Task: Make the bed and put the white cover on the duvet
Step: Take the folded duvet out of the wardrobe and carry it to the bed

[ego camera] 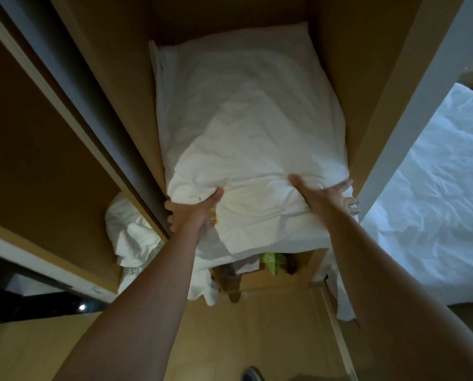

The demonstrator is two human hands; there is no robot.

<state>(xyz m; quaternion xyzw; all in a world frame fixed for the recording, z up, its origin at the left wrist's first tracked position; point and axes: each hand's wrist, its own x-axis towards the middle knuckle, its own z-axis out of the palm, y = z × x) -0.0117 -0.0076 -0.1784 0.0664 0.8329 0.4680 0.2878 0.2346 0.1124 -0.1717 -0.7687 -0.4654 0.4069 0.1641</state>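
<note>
A bulky white bundle of bedding (246,127), a pillow or folded duvet, fills a shelf inside a wooden wardrobe (114,78). My left hand (194,213) grips its near left corner, thumb on top and fingers under the edge. My right hand (326,193) grips the near right corner, thumb pressed into the top and fingers spread round the side. The bundle's front edge overhangs the shelf. A bed with a rumpled white sheet (435,202) lies at the right, beyond the wardrobe's side panel.
Crumpled white linen (131,237) hangs in the compartment at the left, below the shelf. A green packet (269,261) and brown items sit under the shelf. A sliding door edge (73,100) stands left. The white panel (411,127) separates wardrobe and bed.
</note>
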